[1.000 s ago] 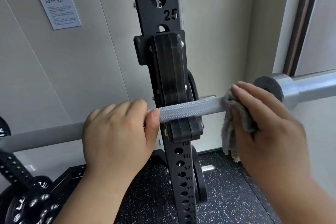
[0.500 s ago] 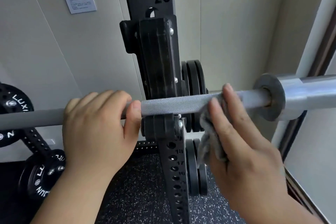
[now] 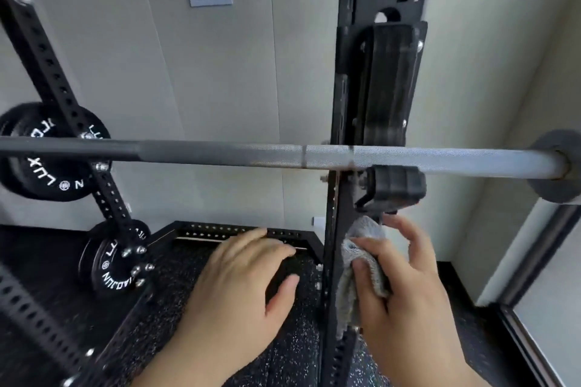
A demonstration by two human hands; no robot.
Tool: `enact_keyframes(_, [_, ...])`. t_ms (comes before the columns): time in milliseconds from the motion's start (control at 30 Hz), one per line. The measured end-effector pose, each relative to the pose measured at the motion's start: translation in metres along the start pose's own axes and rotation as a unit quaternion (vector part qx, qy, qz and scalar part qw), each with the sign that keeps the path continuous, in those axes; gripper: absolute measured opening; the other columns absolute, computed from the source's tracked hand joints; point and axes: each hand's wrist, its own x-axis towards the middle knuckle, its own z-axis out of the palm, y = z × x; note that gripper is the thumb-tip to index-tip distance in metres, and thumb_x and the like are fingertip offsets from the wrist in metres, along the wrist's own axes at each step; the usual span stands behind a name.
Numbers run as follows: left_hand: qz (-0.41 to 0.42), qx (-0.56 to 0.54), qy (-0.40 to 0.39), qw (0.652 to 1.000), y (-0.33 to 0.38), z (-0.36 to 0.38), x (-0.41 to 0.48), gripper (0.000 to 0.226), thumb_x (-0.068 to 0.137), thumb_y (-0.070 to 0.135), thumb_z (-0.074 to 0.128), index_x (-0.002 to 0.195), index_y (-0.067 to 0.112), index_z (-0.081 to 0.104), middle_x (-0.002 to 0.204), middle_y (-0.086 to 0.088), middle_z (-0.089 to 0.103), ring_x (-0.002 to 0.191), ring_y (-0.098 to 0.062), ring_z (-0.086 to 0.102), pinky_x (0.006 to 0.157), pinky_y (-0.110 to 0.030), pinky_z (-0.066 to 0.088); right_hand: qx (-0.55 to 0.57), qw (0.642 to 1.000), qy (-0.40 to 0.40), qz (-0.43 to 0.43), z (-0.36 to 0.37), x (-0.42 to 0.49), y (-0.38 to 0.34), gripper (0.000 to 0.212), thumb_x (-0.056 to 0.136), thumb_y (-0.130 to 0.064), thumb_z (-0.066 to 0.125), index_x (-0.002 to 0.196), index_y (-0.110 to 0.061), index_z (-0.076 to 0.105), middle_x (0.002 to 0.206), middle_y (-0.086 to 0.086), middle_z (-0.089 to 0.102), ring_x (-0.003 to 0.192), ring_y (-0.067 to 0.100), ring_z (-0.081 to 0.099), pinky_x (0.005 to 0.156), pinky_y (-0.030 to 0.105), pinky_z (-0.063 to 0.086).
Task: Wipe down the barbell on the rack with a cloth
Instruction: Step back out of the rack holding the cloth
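The round, knurled steel barbell point(image 3: 440, 159) lies across the rack's black J-hook point(image 3: 393, 188). Below it, the right hand point(image 3: 408, 286) pinches a fluffy grey terry cloth point(image 3: 366, 231); the left hand point(image 3: 242, 280) hangs loose-fingered, holding nothing.

A gym: black perforated rack point(image 3: 345, 229), weight plates point(image 3: 53, 151), barbell point(image 3: 220, 152), speckled rubber floor point(image 3: 188, 276).
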Motion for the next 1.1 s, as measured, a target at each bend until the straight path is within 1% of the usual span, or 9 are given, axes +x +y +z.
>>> enact_keyframes(67, [-0.071,-0.029,-0.088,0.993,-0.031,0.004,-0.027,0.044,0.098,0.062,0.037,0.123,0.042,0.067,0.123,0.030,0.064,0.120,0.005,0.056,0.107,-0.028,0.048,0.021,0.998,-0.039,0.037,0.027,-0.012,-0.012,0.023,0.093,-0.055,0.051,0.112,-0.050,0.063,0.137,-0.012,0.047,0.104,-0.016,0.054,0.069,0.009,0.040])
enact_keyframes(133, [-0.113,-0.009,-0.167,0.979,-0.066,0.007,-0.055,0.041,0.098,0.063,0.032,0.118,0.046,0.064,0.113,0.030,0.064,0.108,0.005,0.057,0.098,-0.020,0.047,0.026,0.994,-0.090,0.049,0.060,-0.026,-0.023,0.027,0.093,-0.055,0.052,0.114,-0.049,0.068,0.124,-0.019,0.048,0.105,-0.014,0.054,0.071,0.010,0.042])
enact_keyframes(300, [-0.240,-0.020,-0.248,0.938,-0.160,0.005,-0.136,0.022,0.103,0.056,0.042,0.101,0.043,0.060,0.096,0.023,0.065,0.083,0.000,0.059,0.075,-0.026,0.054,0.092,0.963,-0.237,0.091,0.139,-0.053,-0.058,0.028,0.104,-0.028,0.065,0.114,-0.053,0.072,0.112,-0.026,0.060,0.099,-0.006,0.063,0.078,0.010,0.051])
enact_keyframes(433, [-0.337,-0.048,-0.292,0.894,-0.232,0.004,-0.215,0.024,0.104,0.054,0.042,0.100,0.040,0.060,0.095,0.018,0.071,0.081,-0.003,0.064,0.070,-0.028,0.055,0.110,0.927,-0.334,0.130,0.200,-0.078,-0.091,0.027,0.107,-0.026,0.060,0.100,-0.050,0.071,0.078,-0.017,0.071,0.063,0.000,0.066,0.058,0.017,0.052])
enact_keyframes(533, [-0.393,-0.053,-0.341,0.852,-0.278,0.001,-0.280,0.028,0.102,0.054,0.042,0.096,0.034,0.061,0.089,0.010,0.071,0.074,-0.012,0.062,0.063,-0.030,0.045,0.098,0.910,-0.374,0.151,0.247,-0.104,-0.107,0.022,0.109,-0.030,0.058,0.110,-0.044,0.075,0.081,-0.020,0.076,0.071,-0.003,0.069,0.063,0.019,0.054])
enact_keyframes(600, [-0.426,-0.061,-0.363,0.826,-0.301,-0.009,-0.321,0.030,0.102,0.054,0.041,0.100,0.034,0.063,0.089,0.010,0.070,0.071,-0.010,0.060,0.062,-0.030,0.043,0.087,0.899,-0.397,0.163,0.276,-0.119,-0.119,0.023,0.109,-0.028,0.056,0.114,-0.041,0.074,0.088,-0.022,0.077,0.080,-0.008,0.069,0.070,0.015,0.053])
enact_keyframes(767, [-0.489,-0.084,-0.356,0.792,-0.337,-0.046,-0.402,0.030,0.103,0.054,0.043,0.104,0.034,0.066,0.092,0.012,0.072,0.085,-0.009,0.067,0.080,-0.034,0.055,0.055,0.870,-0.456,0.179,0.337,-0.157,-0.158,0.020,0.111,-0.029,0.051,0.100,-0.033,0.067,0.084,-0.016,0.074,0.078,-0.002,0.067,0.065,0.021,0.052])
enact_keyframes(933, [-0.549,-0.082,-0.315,0.770,-0.356,-0.080,-0.466,0.029,0.104,0.052,0.042,0.094,0.034,0.062,0.090,0.008,0.072,0.079,-0.009,0.066,0.074,-0.035,0.053,0.031,0.842,-0.517,0.149,0.388,-0.184,-0.203,0.011,0.112,-0.034,0.048,0.114,-0.029,0.057,0.094,-0.008,0.072,0.080,0.002,0.065,0.058,0.018,0.045])
enact_keyframes(1100, [-0.605,-0.077,-0.270,0.745,-0.363,-0.102,-0.511,0.034,0.103,0.054,0.042,0.099,0.030,0.065,0.093,0.007,0.074,0.086,-0.013,0.070,0.082,-0.040,0.059,0.023,0.818,-0.569,0.081,0.435,-0.197,-0.253,0.014,0.112,-0.035,0.045,0.104,-0.028,0.054,0.084,-0.012,0.068,0.072,0.005,0.066,0.054,0.022,0.045])
